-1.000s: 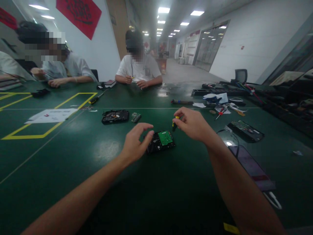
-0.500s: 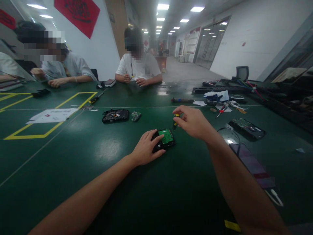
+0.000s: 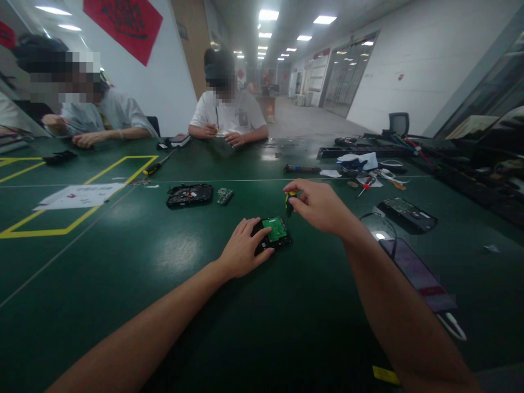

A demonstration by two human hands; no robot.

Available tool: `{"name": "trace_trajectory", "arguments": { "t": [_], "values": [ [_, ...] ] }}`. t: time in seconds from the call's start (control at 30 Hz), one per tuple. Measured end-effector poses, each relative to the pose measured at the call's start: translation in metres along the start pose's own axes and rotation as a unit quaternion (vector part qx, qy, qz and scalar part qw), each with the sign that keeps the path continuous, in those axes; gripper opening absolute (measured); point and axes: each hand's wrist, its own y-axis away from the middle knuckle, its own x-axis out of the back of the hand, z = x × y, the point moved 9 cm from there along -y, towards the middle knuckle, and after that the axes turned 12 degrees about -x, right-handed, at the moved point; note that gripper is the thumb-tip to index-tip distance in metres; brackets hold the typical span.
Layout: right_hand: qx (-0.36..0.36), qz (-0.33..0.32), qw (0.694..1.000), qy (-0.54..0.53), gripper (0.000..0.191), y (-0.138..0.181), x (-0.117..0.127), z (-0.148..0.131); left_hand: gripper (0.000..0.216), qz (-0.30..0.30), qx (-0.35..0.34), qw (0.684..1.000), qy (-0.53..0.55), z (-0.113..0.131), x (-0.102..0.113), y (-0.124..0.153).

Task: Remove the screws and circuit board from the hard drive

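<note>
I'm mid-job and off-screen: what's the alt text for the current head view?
The left hand rests on a black hard drive with a green circuit board, while the right hand holds a yellow-and-black screwdriver at the drive's right side. Beyond them on the table lie another black drive and a small board; co-workers sit farther back.

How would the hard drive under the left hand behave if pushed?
The hard drive looks stiff, given its boxy shape. Lying flat on the glossy table, it would probably slide, not tip. The exposed green circuit board may be fragile.
</note>
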Motion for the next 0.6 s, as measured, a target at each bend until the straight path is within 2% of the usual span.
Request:
{"name": "trace_trajectory", "arguments": {
  "t": [0.27,0.47,0.6],
  "values": [
    [0.016,0.023,1.000,0.012,0.014,-0.0005,0.0017,-0.0031,0.058,0.003,-0.005,1.000,0.001,0.0021,0.0019,-0.0006],
    [0.004,0.028,0.999,0.020,0.019,-0.0014,0.0024,0.0007,0.058,0.000,-0.006,1.000,0.002,0.0003,0.0004,0.0007],
    [0.004,0.029,0.999,0.020,0.015,-0.0005,0.0028,-0.0002,0.057,0.001,-0.004,1.000,0.000,0.0007,0.0016,0.0005]
  ]
}}
